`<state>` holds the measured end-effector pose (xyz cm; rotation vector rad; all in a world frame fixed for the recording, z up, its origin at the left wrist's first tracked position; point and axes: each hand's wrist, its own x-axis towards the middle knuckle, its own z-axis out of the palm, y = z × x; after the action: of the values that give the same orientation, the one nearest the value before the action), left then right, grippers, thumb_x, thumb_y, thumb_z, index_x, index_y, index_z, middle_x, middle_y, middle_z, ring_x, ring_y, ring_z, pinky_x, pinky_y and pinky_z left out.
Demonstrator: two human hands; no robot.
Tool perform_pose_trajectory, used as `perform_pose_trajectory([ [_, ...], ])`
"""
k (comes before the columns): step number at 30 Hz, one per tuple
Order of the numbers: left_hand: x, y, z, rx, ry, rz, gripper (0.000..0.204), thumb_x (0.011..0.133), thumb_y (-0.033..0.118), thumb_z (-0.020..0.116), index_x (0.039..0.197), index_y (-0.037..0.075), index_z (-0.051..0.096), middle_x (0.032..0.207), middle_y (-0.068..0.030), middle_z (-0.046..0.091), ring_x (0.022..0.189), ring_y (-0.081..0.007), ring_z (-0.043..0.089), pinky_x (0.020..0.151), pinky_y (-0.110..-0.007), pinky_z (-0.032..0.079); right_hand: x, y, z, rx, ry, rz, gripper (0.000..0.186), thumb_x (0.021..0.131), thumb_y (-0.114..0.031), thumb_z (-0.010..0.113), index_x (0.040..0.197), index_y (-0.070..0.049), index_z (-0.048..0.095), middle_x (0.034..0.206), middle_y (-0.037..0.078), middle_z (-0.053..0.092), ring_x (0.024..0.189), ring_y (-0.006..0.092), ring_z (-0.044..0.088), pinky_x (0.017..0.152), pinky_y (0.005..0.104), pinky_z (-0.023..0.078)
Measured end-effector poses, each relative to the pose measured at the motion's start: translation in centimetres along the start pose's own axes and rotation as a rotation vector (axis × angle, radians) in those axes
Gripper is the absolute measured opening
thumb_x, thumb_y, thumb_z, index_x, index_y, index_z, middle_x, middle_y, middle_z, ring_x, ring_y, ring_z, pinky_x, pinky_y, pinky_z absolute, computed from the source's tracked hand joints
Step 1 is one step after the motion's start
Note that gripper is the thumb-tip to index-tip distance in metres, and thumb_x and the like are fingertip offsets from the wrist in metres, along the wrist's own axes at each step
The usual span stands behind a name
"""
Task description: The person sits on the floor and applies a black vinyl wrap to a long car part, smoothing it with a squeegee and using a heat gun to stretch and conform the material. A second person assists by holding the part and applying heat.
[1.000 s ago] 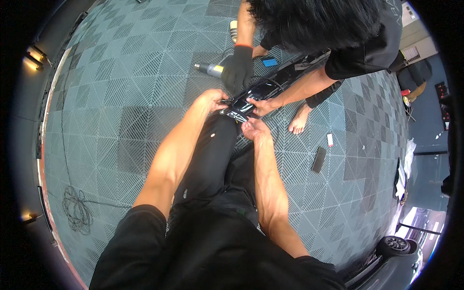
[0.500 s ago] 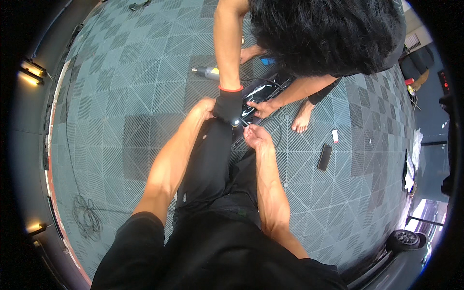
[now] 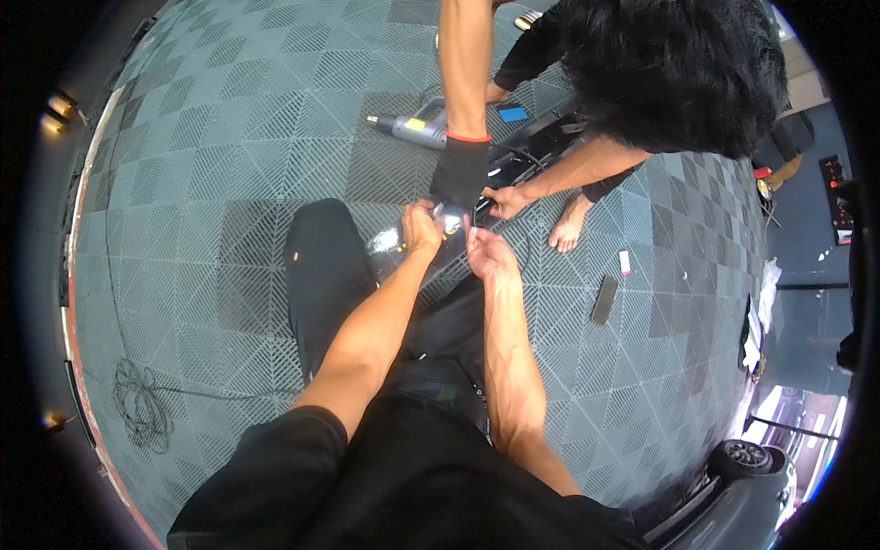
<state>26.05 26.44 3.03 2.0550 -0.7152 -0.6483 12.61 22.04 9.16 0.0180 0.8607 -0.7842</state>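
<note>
A long glossy dark panel (image 3: 403, 255), likely a car trim piece, lies slantwise between my legs and reaches up toward a co-worker. My left hand (image 3: 422, 229) is closed at its left edge, by a bright shiny patch. Just right of it, my right hand (image 3: 490, 254) is palm up beside the panel, fingers curled and slightly blurred; anything pinched in them is too small to make out. The co-worker's black-gloved hand (image 3: 458, 179) presses down between my hands. Their bare hand (image 3: 504, 202) rests on the panel farther right.
A grey heat gun (image 3: 417, 126) lies beyond the gloved hand, near a blue card-like squeegee (image 3: 512, 112). On the tiled floor at the right are a dark phone (image 3: 604, 300) and a small white-and-red item (image 3: 625, 262). A coiled cable (image 3: 142, 408) lies at the left.
My left hand has moved right and in, onto the panel beside the gloved hand. My left knee has swung left, uncovering more panel. The co-worker's gloved arm and head have shifted right in view.
</note>
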Motion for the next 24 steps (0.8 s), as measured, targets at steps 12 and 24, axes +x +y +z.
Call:
perform_pose_trajectory([
  [12, 1.7, -0.4, 0.2, 0.008, -0.027, 0.018, 0.038, 0.064, 0.011, 0.092, 0.092, 0.002, 0.068, 0.097, -0.0132, 0.064, 0.088, -0.0282, 0.065, 0.079, -0.04, 0.053, -0.7, -1.4, 1.7, 0.08, 0.037, -0.112, 0.035, 0.093, 0.016, 0.042, 0.127, 0.008, 0.043, 0.127, 0.023, 0.05, 0.11, 0.0353, 0.065, 0.076, 0.0242, 0.063],
  [24, 2.7, -1.6, 0.6, 0.061, -0.095, 0.018, 0.04, 0.066, 0.018, 0.092, 0.093, 0.002, 0.068, 0.097, -0.0149, 0.064, 0.089, -0.0296, 0.065, 0.079, -0.041, 0.053, -2.5, -5.0, 3.6, 0.112, -0.075, -0.085, 0.029, 0.096, 0.008, 0.045, 0.124, 0.014, 0.048, 0.113, 0.02, 0.062, 0.105, 0.0282, 0.068, 0.077, 0.023, 0.062],
])
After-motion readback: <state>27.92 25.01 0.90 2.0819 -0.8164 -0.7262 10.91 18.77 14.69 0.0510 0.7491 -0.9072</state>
